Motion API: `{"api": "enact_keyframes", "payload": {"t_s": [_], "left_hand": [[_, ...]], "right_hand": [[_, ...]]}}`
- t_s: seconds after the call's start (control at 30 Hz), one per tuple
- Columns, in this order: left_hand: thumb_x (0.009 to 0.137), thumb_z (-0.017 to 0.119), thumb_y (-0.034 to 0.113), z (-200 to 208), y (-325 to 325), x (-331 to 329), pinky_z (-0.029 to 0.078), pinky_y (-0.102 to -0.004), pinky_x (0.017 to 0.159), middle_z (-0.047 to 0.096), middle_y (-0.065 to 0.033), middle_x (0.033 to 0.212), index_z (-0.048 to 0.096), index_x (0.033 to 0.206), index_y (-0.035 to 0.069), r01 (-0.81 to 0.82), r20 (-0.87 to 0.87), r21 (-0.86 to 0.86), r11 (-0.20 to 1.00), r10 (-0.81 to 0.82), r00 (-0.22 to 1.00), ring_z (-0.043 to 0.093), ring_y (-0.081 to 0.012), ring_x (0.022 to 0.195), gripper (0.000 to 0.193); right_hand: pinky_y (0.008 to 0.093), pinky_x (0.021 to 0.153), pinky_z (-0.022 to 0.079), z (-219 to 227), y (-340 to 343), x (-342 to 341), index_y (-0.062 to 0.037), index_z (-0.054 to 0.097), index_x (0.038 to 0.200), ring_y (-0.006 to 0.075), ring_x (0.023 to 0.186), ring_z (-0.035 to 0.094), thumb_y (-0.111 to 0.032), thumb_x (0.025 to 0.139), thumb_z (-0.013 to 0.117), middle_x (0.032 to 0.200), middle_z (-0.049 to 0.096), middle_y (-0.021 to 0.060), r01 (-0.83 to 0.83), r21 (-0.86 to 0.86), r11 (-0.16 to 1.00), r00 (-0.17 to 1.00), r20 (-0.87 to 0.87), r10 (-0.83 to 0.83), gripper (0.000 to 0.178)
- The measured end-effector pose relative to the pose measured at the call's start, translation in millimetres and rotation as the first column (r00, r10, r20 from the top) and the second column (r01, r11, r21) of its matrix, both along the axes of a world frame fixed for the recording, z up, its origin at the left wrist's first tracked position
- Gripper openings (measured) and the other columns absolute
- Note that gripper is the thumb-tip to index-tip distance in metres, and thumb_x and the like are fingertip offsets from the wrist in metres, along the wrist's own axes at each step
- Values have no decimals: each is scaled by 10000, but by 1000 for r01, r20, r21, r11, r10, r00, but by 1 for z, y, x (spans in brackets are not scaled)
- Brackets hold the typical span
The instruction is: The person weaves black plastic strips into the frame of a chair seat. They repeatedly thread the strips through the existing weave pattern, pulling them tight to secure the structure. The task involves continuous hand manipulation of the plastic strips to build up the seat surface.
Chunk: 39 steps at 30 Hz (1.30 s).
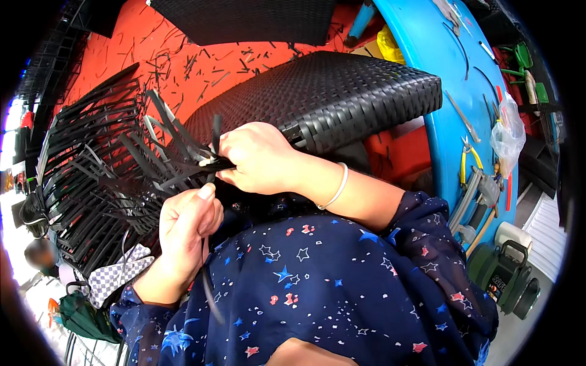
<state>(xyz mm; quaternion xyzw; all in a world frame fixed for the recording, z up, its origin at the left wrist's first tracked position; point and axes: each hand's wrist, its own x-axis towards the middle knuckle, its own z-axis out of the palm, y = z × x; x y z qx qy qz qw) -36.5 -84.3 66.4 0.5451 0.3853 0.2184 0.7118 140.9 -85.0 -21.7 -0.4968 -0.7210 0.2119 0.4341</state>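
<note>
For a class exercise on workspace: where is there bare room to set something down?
On the blue table, between the edge beside the yellow plastic and the dark strips. Crowded: around the yellow-handled pliers and clear plastic bag; offcuts litter the red floor.

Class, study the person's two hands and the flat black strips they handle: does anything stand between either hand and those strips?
Nothing visible does: the bare left hand and bare right hand both grip flat, black, plastic-looking strips. More loose black strips fan out to the left, not in between.
</note>
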Motion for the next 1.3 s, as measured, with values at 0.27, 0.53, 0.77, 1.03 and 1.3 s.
{"api": "enact_keyframes", "payload": {"t_s": [0.27, 0.53, 0.77, 1.03, 1.3], "left_hand": [[1078, 463, 220, 2, 23, -4, 490, -273, 661, 622, -65, 705, 657, 821, -43, 40, -17, 271, 962, -37, 999, 598, -159, 664, 416], [975, 630, 98, -16, 55, -7, 495, -272, 617, 593, -46, 839, 718, 1002, -11, 157, -193, 845, 510, 18, 981, 618, -112, 718, 142], [1041, 552, 111, -34, 57, -21, 529, -265, 866, 690, -66, 969, 639, 1220, -33, 134, -271, 597, 791, 42, 962, 648, -106, 915, 246], [958, 676, 126, -51, 35, -23, 533, -259, 645, 710, -88, 864, 674, 1176, -33, 369, -556, 591, 717, 32, 831, 652, -94, 700, 270], [967, 680, 179, -76, 51, -16, 509, -265, 768, 649, -20, 905, 699, 1010, 18, 72, -262, 614, 786, 117, 958, 632, -96, 831, 167]], "right_hand": [[437, 758, 543, 4, 6, 8, -62, 743, 959, 363, 856, 686, -380, 900, 663, 846, 703, 196, -90, -200, 976, 990, -126, 65, 333], [300, 897, 516, 6, 4, 15, 38, 698, 1118, 121, 941, 656, -123, 928, 719, 984, 738, 62, -579, -303, 757, 684, -686, 249, 250], [312, 868, 532, -13, 8, 13, 31, 702, 1012, 147, 873, 681, -194, 996, 633, 909, 727, 83, -508, -351, 786, 627, -777, 58, 236], [304, 826, 524, -21, 11, 18, 13, 696, 942, 138, 828, 660, -217, 1001, 626, 840, 703, 57, -483, -322, 814, 648, -757, 85, 247], [288, 783, 504, -22, 9, 17, 2, 697, 910, 121, 784, 635, -235, 1001, 621, 786, 683, 39, -436, -349, 829, 664, -747, 35, 265]]}}
